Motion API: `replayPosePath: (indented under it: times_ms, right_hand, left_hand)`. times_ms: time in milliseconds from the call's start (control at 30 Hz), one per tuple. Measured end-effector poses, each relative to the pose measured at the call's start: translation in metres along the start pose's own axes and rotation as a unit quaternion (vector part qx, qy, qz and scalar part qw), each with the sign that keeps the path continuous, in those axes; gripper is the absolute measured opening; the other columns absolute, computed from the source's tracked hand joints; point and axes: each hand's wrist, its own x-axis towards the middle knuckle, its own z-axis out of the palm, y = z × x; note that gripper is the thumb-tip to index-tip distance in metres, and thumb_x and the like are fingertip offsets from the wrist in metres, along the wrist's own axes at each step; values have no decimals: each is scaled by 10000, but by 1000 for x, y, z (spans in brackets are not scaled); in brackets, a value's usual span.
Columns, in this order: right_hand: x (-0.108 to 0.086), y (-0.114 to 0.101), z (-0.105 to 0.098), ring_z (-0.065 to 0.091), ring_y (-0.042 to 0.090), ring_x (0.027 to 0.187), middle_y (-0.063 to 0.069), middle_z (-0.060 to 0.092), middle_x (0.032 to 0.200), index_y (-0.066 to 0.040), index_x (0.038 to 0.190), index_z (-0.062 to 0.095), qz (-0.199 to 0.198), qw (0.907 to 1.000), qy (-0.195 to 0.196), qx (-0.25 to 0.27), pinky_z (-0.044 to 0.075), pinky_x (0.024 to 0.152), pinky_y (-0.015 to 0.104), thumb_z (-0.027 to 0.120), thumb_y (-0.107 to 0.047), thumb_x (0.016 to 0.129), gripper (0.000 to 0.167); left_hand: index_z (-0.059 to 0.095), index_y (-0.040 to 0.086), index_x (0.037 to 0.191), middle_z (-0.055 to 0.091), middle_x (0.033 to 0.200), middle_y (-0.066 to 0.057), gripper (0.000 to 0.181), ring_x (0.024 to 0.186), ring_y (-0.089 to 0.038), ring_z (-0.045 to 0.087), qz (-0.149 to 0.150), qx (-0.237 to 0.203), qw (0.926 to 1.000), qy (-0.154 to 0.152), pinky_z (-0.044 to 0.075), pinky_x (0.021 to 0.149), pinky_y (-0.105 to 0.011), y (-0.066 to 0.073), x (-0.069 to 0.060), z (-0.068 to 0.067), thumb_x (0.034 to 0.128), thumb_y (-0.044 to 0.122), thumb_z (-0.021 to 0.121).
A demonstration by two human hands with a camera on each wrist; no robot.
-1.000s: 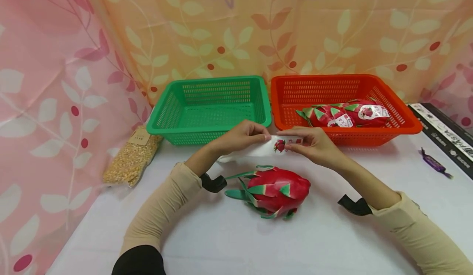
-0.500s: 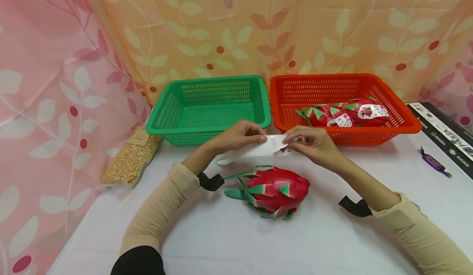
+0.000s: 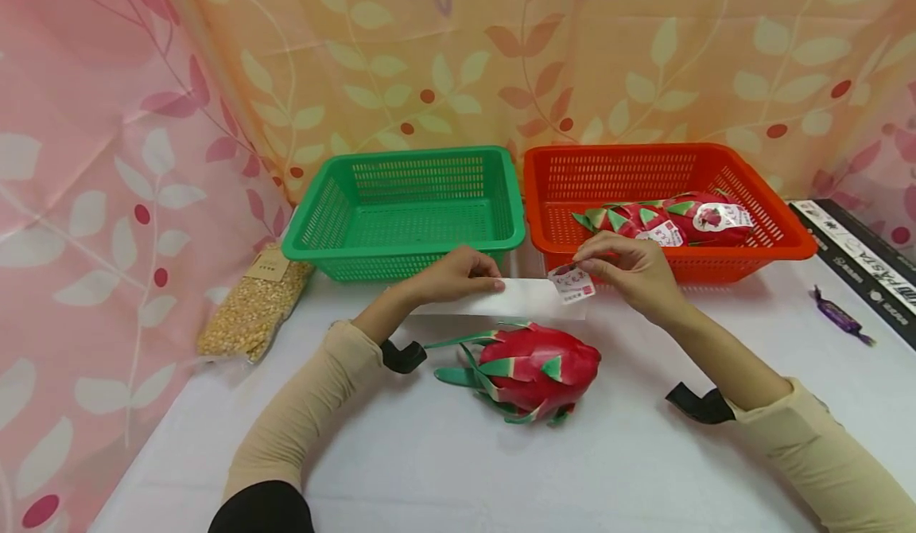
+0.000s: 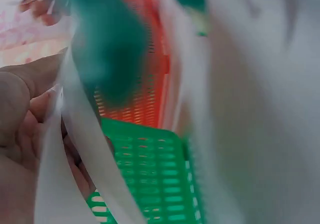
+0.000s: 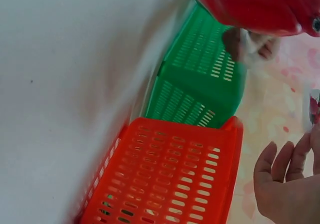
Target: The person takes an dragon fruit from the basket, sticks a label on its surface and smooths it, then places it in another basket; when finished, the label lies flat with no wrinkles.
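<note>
My left hand (image 3: 459,275) pinches a white strip of backing paper (image 3: 529,298) above the table. Between thumb and fingertips, my right hand (image 3: 633,277) holds a printed sticker (image 3: 575,286) by its upper edge, close to the strip's right end; whether the two touch is unclear. A red dragon fruit (image 3: 540,366) with green scales lies just below both hands. In the left wrist view the paper strip (image 4: 95,144) curls past the hand. The right wrist view catches only the sticker's edge (image 5: 314,107), beside the raised fingers.
Behind the hands stand a green basket (image 3: 404,262) and a red basket (image 3: 776,247). The red one holds labelled dragon fruits (image 3: 716,227). A bag of corn kernels (image 3: 254,310) is at left. A wrapped candy (image 3: 843,318) and a black box (image 3: 859,266) lie at right.
The sticker has been peeled from the strip and hangs from my right hand, which has moved slightly right. My left hand has dropped a little, and the strip now lies flatter.
</note>
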Motion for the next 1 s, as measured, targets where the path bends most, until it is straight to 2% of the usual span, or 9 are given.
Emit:
replayPosePath:
  times_ms: [100,200,267,367,467,667,767,900,1000]
  right_hand:
    - [0,-2,-2,599,80,896,-99,685,919,9,977,677,297,9995,38,-116,512,736,156,601,-12,860,141]
    - [0,-5,-3,587,87,860,-136,682,925,8,1017,664,686,9966,-9,-460,515,682,163,602,-77,876,176]
    - [0,-6,-3,572,95,845,-147,680,931,7,1040,658,882,9941,-73,-624,509,657,168,599,-100,883,198]
    - [1,-9,-2,570,94,820,-154,676,927,11,1058,653,1041,9914,-162,-777,508,653,174,602,-115,885,220]
    - [4,-11,-2,598,77,821,-152,676,924,10,1064,654,1046,9903,-246,-883,514,681,175,609,-126,881,233]
    - [12,-17,3,622,88,858,-124,691,930,-33,1083,667,981,9860,-522,-1244,524,689,195,633,-138,865,245]
    - [16,-23,9,626,105,856,-72,692,905,-40,1099,660,898,9843,-654,-1374,526,697,193,644,-134,855,262]
    - [19,-31,17,621,152,797,2,647,815,-29,1101,649,922,9833,-714,-1397,533,676,201,661,-133,840,281]
    - [18,-36,21,613,146,775,47,639,810,-23,1102,647,982,9832,-694,-1371,531,664,199,663,-129,838,285]
  left_hand:
    - [684,42,852,496,609,30,146,572,-71,377,101,574,9982,-142,301,560,-181,-4,4,6,889,160,605]
    - [693,37,946,646,767,-17,170,671,-73,509,126,960,9951,-184,405,638,-163,-4,7,12,897,166,593]
    - [677,16,1031,694,918,-73,216,788,-116,596,202,1116,9935,-63,476,722,-208,-1,7,14,899,162,589]
    - [645,6,1111,685,1045,-95,263,950,-166,632,370,1252,9909,328,508,826,-298,10,4,15,902,154,582]
    - [657,35,1092,692,1017,-66,239,933,-141,627,511,1156,9885,835,508,823,-301,29,1,12,905,160,580]
    - [688,53,999,699,956,-57,171,842,-109,611,624,188,9858,1550,510,762,-264,67,0,1,870,148,630]
    - [696,75,936,694,871,-21,142,784,-85,595,487,188,9863,1562,495,730,-240,79,1,-2,838,176,673]
    - [701,112,885,685,792,39,138,732,-64,575,222,458,9904,1288,471,675,-192,88,-1,0,799,218,715]
    - [705,110,866,686,758,43,104,711,-63,583,233,544,9900,1279,476,657,-189,91,-5,2,800,190,712]
